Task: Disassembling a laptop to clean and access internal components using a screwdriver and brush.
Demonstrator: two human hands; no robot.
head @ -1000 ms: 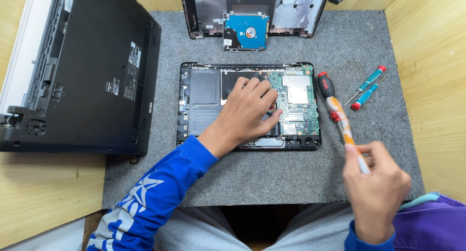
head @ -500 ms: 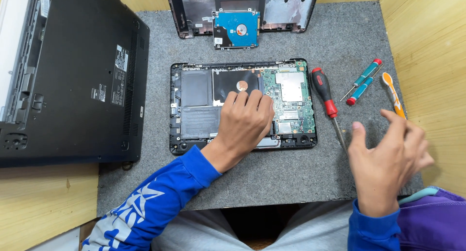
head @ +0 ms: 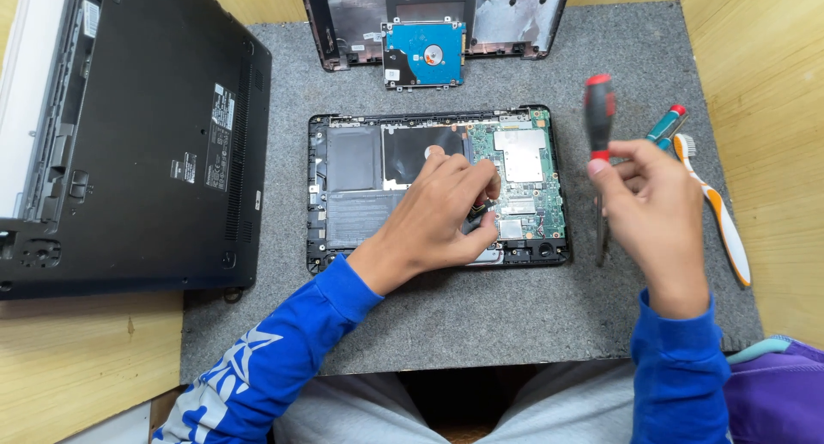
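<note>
- Red-handled screwdriver (head: 599,118) upright at frame right, handle up, pinched by right hand (head: 657,216) fingers.
- Left hand (head: 442,212) fingers curled together on opened laptop (head: 352,165).
- Toothbrush (head: 717,212), teal screwdriver (head: 666,124) just right.

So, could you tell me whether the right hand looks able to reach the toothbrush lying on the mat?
Probably yes, but not freely: the toothbrush lies just right of the right hand with nothing between them, yet that hand is already holding the red-and-black screwdriver.
</note>
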